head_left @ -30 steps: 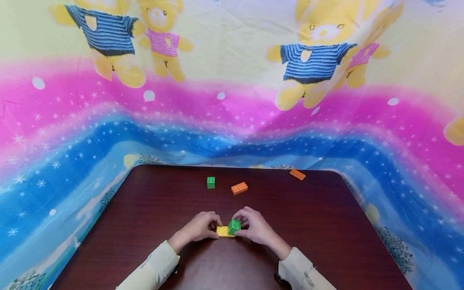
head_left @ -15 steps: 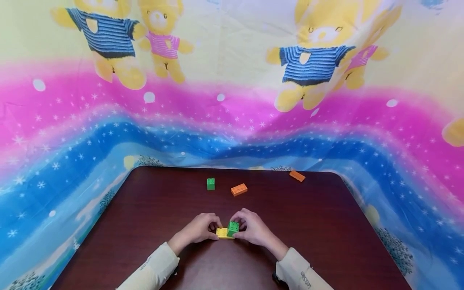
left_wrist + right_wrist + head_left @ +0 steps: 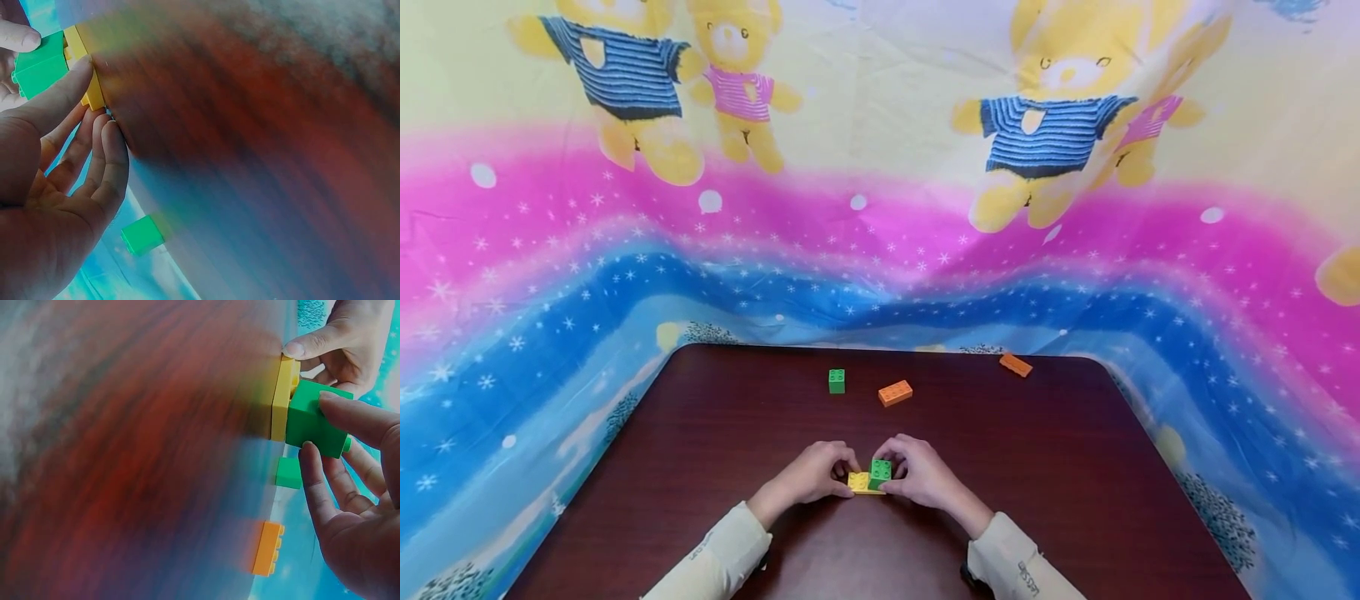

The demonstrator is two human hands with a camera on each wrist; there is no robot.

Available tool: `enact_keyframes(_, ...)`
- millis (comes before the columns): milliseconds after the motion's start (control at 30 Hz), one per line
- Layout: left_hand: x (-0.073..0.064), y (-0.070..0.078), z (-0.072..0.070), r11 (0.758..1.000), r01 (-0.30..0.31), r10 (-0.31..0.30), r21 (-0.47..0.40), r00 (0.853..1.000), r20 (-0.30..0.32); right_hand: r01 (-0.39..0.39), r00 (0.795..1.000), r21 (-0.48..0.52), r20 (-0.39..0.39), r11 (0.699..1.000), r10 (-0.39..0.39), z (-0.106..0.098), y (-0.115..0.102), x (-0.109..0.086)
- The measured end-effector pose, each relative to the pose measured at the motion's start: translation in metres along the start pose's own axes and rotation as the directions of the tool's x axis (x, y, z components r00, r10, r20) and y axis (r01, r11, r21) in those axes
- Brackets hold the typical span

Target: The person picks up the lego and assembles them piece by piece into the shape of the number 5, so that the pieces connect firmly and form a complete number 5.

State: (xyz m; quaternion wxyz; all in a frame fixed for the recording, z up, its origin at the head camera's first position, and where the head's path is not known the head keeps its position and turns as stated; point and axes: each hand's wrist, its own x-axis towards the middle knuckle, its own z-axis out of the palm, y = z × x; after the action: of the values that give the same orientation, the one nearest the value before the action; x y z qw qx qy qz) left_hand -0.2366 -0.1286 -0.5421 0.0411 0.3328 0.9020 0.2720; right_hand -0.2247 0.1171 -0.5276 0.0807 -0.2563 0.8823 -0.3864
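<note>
A flat yellow toy brick point(image 3: 858, 482) lies on the table before me, its studs facing up. My left hand point(image 3: 822, 472) pinches its left end between thumb and fingers. On its right end sits a square green brick point(image 3: 880, 474), which my right hand point(image 3: 922, 473) grips by the sides. In the right wrist view, the green brick point(image 3: 319, 417) stands against the studded face of the yellow brick point(image 3: 285, 400), slightly tilted to it. The left wrist view shows my left thumb across the edge of the yellow brick point(image 3: 84, 65).
Farther back on the dark wooden table point(image 3: 737, 400) stands another green brick point(image 3: 837, 381). An orange brick point(image 3: 895, 393) lies to its right, and a second orange brick point(image 3: 1016, 365) near the back right edge. A printed cloth point(image 3: 850, 275) hangs behind the table.
The right hand has moved slightly left with the green brick, which has turned to line up more with the yellow brick. The left hand keeps its pinch.
</note>
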Motion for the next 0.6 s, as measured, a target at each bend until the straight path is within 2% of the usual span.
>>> enact_keyframes(300, 0.0005, 0.0003, 0.0003, 1.0, 0.021, -0.021, -0.008, 1.0, 0.003, -0.008, 1.0, 0.015, -0.016, 1.0, 0.008, 0.0035, 0.0034, 0.0012)
enact_keyframes(600, 0.0001, 0.0042, -0.0017, 1.0, 0.008, -0.008, -0.029, 1.0, -0.006, -0.022, 1.0, 0.018, -0.015, 1.0, 0.022, 0.0046, 0.0043, 0.0026)
